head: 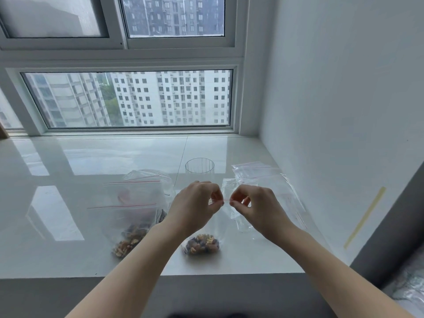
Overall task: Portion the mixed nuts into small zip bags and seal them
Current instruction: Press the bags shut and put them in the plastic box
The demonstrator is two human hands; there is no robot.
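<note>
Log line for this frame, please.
step: sealing | left hand, right hand: pinch small bag zip strip | nuts inside | seal state: unclear

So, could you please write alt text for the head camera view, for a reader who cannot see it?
Two hands, left and right, pinch the red zip line of a small clear bag with mixed nuts at its bottom, over a white windowsill. A bigger bag of nuts lies left, a clear cup behind, empty bags right.
</note>
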